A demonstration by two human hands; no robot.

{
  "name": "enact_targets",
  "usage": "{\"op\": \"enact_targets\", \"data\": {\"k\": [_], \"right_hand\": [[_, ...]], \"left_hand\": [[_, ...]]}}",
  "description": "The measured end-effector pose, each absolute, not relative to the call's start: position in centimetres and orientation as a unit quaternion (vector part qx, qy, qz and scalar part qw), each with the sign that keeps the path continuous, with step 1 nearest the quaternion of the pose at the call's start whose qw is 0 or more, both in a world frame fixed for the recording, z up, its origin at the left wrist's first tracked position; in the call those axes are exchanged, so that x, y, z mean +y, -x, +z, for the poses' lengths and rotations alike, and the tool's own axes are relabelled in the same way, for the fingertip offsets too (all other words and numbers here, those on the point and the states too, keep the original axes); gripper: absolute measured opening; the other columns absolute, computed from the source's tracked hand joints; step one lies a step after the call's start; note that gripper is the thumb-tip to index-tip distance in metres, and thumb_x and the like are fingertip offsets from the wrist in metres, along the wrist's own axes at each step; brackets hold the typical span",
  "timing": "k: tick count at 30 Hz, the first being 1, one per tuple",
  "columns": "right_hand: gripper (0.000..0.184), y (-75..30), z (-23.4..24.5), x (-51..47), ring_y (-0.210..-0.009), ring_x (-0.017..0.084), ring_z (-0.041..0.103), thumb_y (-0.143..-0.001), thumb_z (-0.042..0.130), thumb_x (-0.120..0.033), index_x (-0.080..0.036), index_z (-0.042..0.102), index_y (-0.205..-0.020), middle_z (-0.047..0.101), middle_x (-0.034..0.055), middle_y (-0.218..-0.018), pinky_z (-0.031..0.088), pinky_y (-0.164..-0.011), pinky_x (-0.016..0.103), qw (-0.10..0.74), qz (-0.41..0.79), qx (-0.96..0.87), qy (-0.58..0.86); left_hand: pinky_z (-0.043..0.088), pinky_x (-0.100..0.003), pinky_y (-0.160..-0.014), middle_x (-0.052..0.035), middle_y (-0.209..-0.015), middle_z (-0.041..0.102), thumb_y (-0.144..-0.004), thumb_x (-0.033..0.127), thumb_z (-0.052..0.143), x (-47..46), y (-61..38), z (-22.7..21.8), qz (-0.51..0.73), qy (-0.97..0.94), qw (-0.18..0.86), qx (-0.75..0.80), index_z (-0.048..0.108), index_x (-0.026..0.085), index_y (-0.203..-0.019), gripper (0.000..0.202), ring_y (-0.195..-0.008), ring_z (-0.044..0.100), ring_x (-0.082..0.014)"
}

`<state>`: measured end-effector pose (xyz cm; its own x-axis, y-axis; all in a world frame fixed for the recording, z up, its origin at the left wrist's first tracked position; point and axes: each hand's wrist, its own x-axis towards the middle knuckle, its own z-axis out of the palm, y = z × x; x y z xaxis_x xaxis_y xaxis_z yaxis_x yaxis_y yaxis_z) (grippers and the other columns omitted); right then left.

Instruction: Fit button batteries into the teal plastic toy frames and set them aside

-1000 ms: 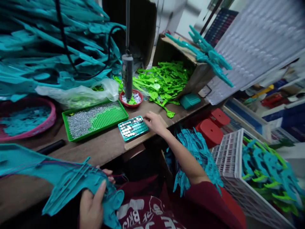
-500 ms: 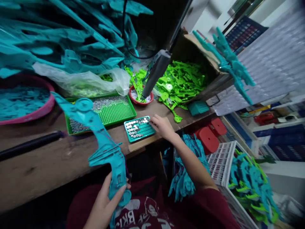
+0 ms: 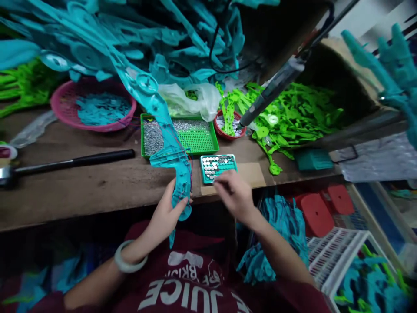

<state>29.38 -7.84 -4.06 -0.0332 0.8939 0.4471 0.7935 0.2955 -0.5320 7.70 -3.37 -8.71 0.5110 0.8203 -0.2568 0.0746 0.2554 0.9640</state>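
"Brown bench [image 3: 97, 191] across the view, loaded with trays and heaps. What's nearest?"

"Maroon shirt [image 3: 192, 280] with white lettering, then a pale bracelet [image 3: 130, 258] on the left wrist."

"And the left hand [image 3: 166, 215]?"

"Grasping the blue part [image 3: 171, 139] by its near end, thumb on top. Thin wires [image 3: 191, 174] trail along the right edge."

"So where does the part lie?"

"Upward and away from that hand, over the bench's front edge and across the green tray [image 3: 198, 141], well left of the right hand [image 3: 236, 193]."

"What's the right one doing?"

"Fingers bent, at the near right corner of the teal tray [image 3: 228, 166], which holds silver discs [image 3: 208, 168]. Whether it pinches anything or touches that tray, I can't tell."

"Further back?"

"A hammer [image 3: 84, 161] to the left, then silver bits [image 3: 153, 137] in the green tray, with a pink basket [image 3: 110, 127] and a red bowl [image 3: 230, 137] on either side. A screwdriver [image 3: 270, 91] hangs slanted beside the bowl."

"And behind?"

"Green parts [image 3: 293, 113] spilling from a box on the right, a blue heap [image 3: 97, 26] on the left."
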Motion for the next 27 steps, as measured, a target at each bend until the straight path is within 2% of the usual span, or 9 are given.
{"op": "enact_targets", "data": {"k": [2, 4, 6, 10, 12, 16, 18, 22, 27], "right_hand": [[0.008, -25.7, -3.8, -8.5, -0.084, 0.017, 0.061, -0.098, 0.054, -0.014, -0.017, 0.059, -0.103, 0.065, 0.0064, -0.090, 0.052, -0.074, 0.030, 0.368, 0.054, -0.748, 0.550], [0.011, -23.4, -4.2, -8.5, -0.082, 0.019, 0.060, -0.099, 0.051, -0.011, -0.014, 0.061, -0.102, 0.065, 0.0085, -0.087, 0.052, -0.072, 0.031, 0.328, 0.016, -0.778, 0.535], [0.017, -22.6, -4.8, -8.1, -0.077, 0.019, 0.057, -0.099, 0.046, -0.010, -0.012, 0.063, -0.098, 0.063, 0.0085, -0.081, 0.050, -0.066, 0.031, 0.271, -0.035, -0.794, 0.543], [0.025, -23.1, -5.7, -8.1, -0.076, 0.020, 0.054, -0.101, 0.041, -0.010, -0.011, 0.065, -0.102, 0.061, 0.0098, -0.081, 0.050, -0.065, 0.032, 0.229, -0.061, -0.794, 0.560], [0.022, -23.4, -5.7, -8.4, -0.079, 0.020, 0.056, -0.101, 0.043, -0.010, -0.011, 0.065, -0.104, 0.061, 0.0105, -0.086, 0.052, -0.069, 0.031, 0.263, -0.021, -0.783, 0.564], [0.015, -23.7, -5.3, -8.9, -0.086, 0.016, 0.061, -0.100, 0.051, -0.011, -0.014, 0.062, -0.109, 0.062, 0.0102, -0.096, 0.055, -0.075, 0.028, 0.378, 0.087, -0.717, 0.580], [0.017, -23.7, -5.2, -8.9, -0.088, 0.016, 0.062, -0.099, 0.051, -0.008, -0.015, 0.062, -0.110, 0.063, 0.0108, -0.100, 0.056, -0.076, 0.028, 0.405, 0.098, -0.706, 0.573], [0.021, -23.4, -5.7, -8.6, -0.094, 0.019, 0.062, -0.095, 0.053, -0.004, -0.014, 0.061, -0.112, 0.065, 0.0133, -0.103, 0.058, -0.081, 0.033, 0.413, 0.043, -0.728, 0.545], [0.026, -22.7, -7.0, -8.9, -0.090, 0.021, 0.062, -0.092, 0.058, -0.005, -0.014, 0.063, -0.116, 0.065, 0.0140, -0.102, 0.059, -0.076, 0.035, 0.398, -0.037, -0.728, 0.557]], "left_hand": [[0.052, -0.041, -0.102, -0.0129, -0.128, 0.066, -0.091, 0.038, 0.058, -3.6, -7.9, -8.7, 0.288, -0.575, 0.646, 0.410, 0.042, 0.016, -0.143, 0.059, -0.112, 0.067, -0.0249], [0.044, -0.041, -0.112, -0.0120, -0.142, 0.058, -0.092, 0.034, 0.057, -3.8, -7.9, -8.6, 0.298, -0.608, 0.612, 0.410, 0.044, 0.018, -0.142, 0.054, -0.130, 0.057, -0.0259], [0.040, -0.041, -0.116, -0.0110, -0.148, 0.054, -0.093, 0.031, 0.055, -4.1, -7.9, -8.5, 0.299, -0.624, 0.599, 0.404, 0.043, 0.020, -0.143, 0.053, -0.137, 0.051, -0.0256], [0.035, -0.044, -0.119, -0.0109, -0.150, 0.052, -0.093, 0.031, 0.056, -4.5, -7.9, -8.8, 0.286, -0.620, 0.608, 0.405, 0.043, 0.021, -0.144, 0.053, -0.140, 0.047, -0.0267], [0.033, -0.046, -0.120, -0.0107, -0.151, 0.051, -0.092, 0.032, 0.057, -4.6, -8.0, -9.0, 0.280, -0.607, 0.622, 0.407, 0.044, 0.021, -0.143, 0.054, -0.141, 0.046, -0.0276], [0.039, -0.047, -0.116, -0.0103, -0.147, 0.055, -0.092, 0.033, 0.057, -4.7, -8.2, -9.1, 0.276, -0.581, 0.650, 0.405, 0.042, 0.024, -0.144, 0.055, -0.135, 0.053, -0.0276], [0.041, -0.047, -0.115, -0.0105, -0.146, 0.055, -0.093, 0.033, 0.056, -4.8, -8.2, -9.1, 0.283, -0.589, 0.640, 0.404, 0.041, 0.023, -0.144, 0.054, -0.134, 0.054, -0.0276], [0.044, -0.045, -0.111, -0.0112, -0.146, 0.056, -0.096, 0.030, 0.051, -4.9, -8.0, -9.0, 0.280, -0.633, 0.596, 0.407, 0.040, 0.023, -0.144, 0.050, -0.133, 0.055, -0.0275], [0.045, -0.044, -0.110, -0.0110, -0.147, 0.054, -0.097, 0.031, 0.049, -5.0, -8.1, -9.0, 0.273, -0.642, 0.587, 0.410, 0.040, 0.024, -0.144, 0.049, -0.134, 0.054, -0.0278]]}}
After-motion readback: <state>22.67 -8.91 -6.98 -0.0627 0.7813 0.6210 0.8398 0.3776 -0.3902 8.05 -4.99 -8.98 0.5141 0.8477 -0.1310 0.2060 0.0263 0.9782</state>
